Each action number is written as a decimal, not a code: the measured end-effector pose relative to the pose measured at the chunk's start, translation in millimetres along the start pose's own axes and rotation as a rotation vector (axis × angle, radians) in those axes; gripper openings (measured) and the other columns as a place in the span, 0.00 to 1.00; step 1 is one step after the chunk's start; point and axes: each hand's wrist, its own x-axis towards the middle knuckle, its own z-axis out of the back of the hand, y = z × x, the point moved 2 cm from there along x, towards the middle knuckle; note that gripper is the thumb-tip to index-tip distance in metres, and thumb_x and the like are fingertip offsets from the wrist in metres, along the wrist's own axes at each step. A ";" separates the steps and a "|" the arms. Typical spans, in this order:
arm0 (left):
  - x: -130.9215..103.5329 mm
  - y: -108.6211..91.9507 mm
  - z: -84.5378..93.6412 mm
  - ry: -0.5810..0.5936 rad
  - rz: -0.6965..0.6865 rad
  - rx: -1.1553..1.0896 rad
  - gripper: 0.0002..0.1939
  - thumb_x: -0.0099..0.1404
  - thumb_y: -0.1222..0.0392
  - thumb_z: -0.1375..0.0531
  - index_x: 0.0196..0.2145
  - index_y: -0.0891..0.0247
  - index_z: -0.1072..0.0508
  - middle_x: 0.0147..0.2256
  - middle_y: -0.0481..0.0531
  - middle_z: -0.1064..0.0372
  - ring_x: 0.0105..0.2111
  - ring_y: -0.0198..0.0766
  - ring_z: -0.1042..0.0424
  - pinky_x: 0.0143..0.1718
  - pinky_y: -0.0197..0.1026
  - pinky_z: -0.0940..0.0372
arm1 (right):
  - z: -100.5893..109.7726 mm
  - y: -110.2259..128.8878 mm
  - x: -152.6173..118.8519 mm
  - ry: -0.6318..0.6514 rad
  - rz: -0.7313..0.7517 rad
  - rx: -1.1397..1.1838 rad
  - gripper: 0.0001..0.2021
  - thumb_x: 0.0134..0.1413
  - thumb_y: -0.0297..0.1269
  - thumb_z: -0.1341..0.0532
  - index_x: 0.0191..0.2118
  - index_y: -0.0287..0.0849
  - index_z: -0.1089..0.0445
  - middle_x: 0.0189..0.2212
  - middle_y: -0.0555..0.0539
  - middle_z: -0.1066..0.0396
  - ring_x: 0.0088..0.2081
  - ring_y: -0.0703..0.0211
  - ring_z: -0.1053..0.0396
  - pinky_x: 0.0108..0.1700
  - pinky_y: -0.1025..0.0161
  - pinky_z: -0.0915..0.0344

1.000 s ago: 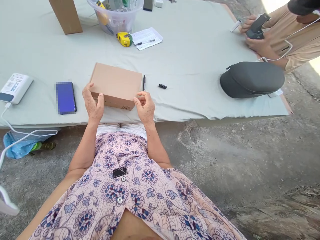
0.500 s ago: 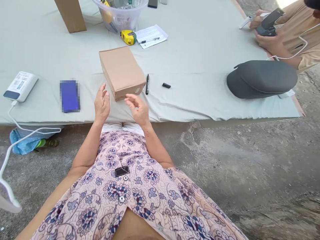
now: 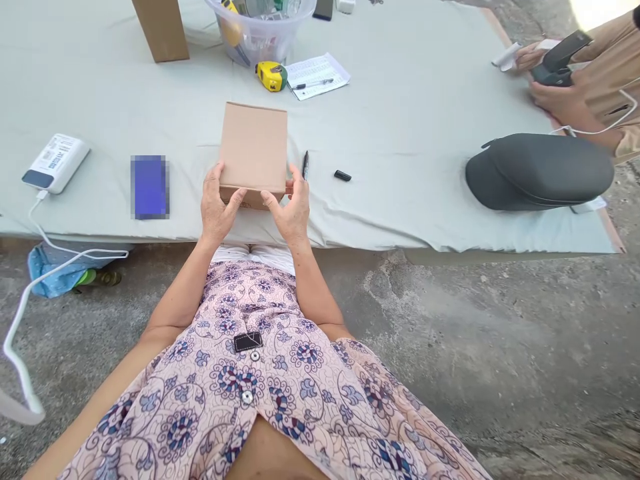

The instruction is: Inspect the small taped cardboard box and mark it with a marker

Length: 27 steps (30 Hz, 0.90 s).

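Note:
A closed brown cardboard box (image 3: 255, 147) rests on the cloth-covered table in front of me. My left hand (image 3: 217, 205) grips its near left corner, thumb on the front face and fingers along the side. On the near right corner my right hand (image 3: 291, 208) does the same, its fingertips partly hidden by the box. Just right of the box lies a black marker (image 3: 305, 165), close to my right fingers. Its black cap (image 3: 343, 175) lies apart, farther right.
A blurred blue rectangle (image 3: 150, 187) and a white power bank (image 3: 56, 163) with a cable lie left. Behind are a tall carton (image 3: 163, 30), a plastic basket (image 3: 265, 33), a tape measure (image 3: 271, 76) and paper with a pen (image 3: 320, 75). A black case (image 3: 540, 171) sits right, near another person's hands (image 3: 560, 97).
Both hands, apart from the box or barely at it before, have closed on its near corners. The box has turned from slanted to nearly square with me. The view has shifted slightly.

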 end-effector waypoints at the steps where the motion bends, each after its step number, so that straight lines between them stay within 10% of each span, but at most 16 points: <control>1: -0.3 -0.2 0.7 -0.005 -0.001 0.013 0.43 0.64 0.29 0.39 0.68 0.55 0.38 0.68 0.63 0.38 0.71 0.53 0.41 0.71 0.56 0.43 | -0.3 2.5 -2.6 0.003 -0.007 -0.038 0.44 0.58 0.69 0.39 0.71 0.50 0.47 0.59 0.39 0.32 0.60 0.46 0.30 0.63 0.42 0.29; 27: 0.0 4.3 -5.1 -0.161 0.111 -0.291 0.39 0.65 0.25 0.43 0.60 0.58 0.30 0.62 0.63 0.30 0.66 0.51 0.31 0.69 0.50 0.38 | 5.9 -24.3 -3.8 -0.028 0.014 0.231 0.30 0.70 0.63 0.49 0.67 0.54 0.34 0.51 0.43 0.26 0.54 0.55 0.25 0.56 0.54 0.24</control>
